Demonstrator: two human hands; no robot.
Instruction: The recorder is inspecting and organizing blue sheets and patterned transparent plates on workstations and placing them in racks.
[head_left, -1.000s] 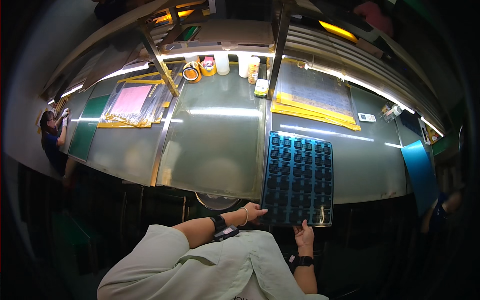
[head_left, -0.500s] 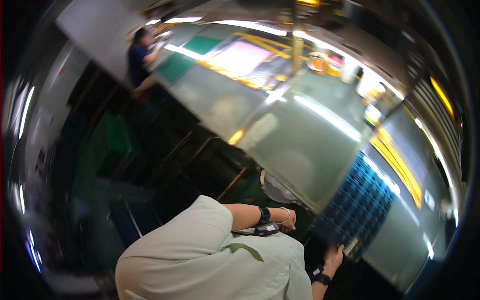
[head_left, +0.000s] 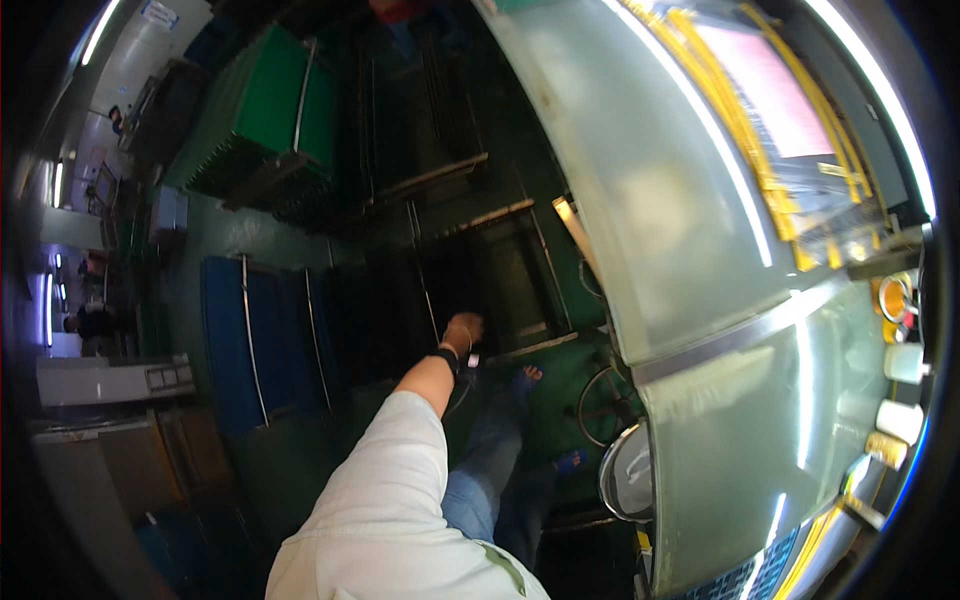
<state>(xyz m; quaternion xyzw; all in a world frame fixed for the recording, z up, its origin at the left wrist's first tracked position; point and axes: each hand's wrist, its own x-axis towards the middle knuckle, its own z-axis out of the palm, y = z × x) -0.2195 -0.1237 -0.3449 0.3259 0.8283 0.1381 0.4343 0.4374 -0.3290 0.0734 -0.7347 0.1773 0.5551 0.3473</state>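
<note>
a: where's the left hand (head_left: 463, 328)?
b: near the middle of the view, over the dark rack (head_left: 490, 280), with the arm coming up from seven o'clock in a pale sleeve (head_left: 385, 450).
a: is it gripping anything?
b: i can't tell; the fingers are blurred, and whether they touch the rack is unclear.
a: and the right hand?
b: out of view, so i can't tell its grip.
a: where's the blue sheet (head_left: 775, 566)?
b: only part of it shows, between four and five o'clock at the lower edge, by the table (head_left: 730, 430), well apart from the left hand.
a: what else is around?
b: a green stack (head_left: 265, 125) at ten o'clock, a blue stack (head_left: 265, 340) at nine, a round seat (head_left: 630, 475) near five, and on the table a pink sheet (head_left: 770, 95) at two and a roll of tape (head_left: 884, 300) at three.
</note>
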